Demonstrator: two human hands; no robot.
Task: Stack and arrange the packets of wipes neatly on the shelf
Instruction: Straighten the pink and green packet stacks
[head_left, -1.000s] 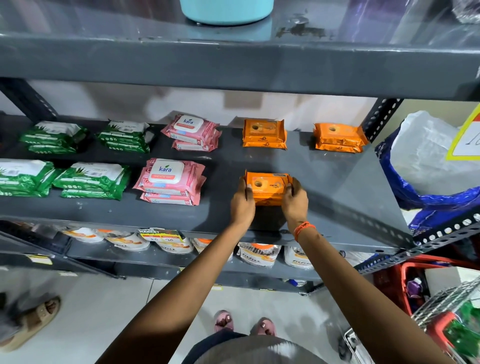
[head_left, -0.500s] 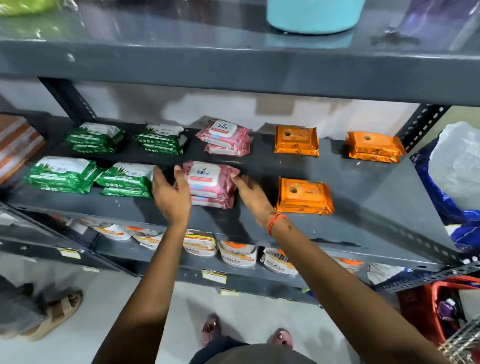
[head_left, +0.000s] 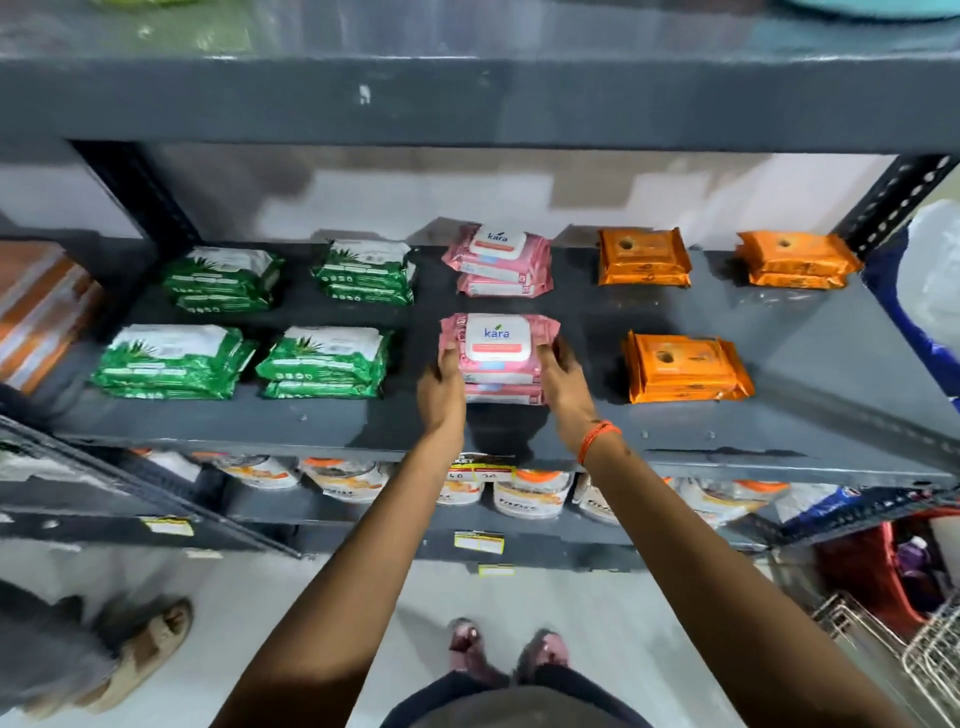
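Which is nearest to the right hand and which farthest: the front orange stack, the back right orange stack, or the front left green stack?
From the right hand:
1. Front orange stack, just to its right.
2. Back right orange stack, rear right corner.
3. Front left green stack, far left.

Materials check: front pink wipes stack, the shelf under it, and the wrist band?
Front pink wipes stack: looks like soft plastic film, slightly glossy; edges crinkle, and the white lid panel seems stiffer. Both hands press its sides.
Shelf: likely painted metal, dull grey; the upright has punched holes.
Wrist band on the right wrist: orange thread or cord, apparently; too blurred to confirm.
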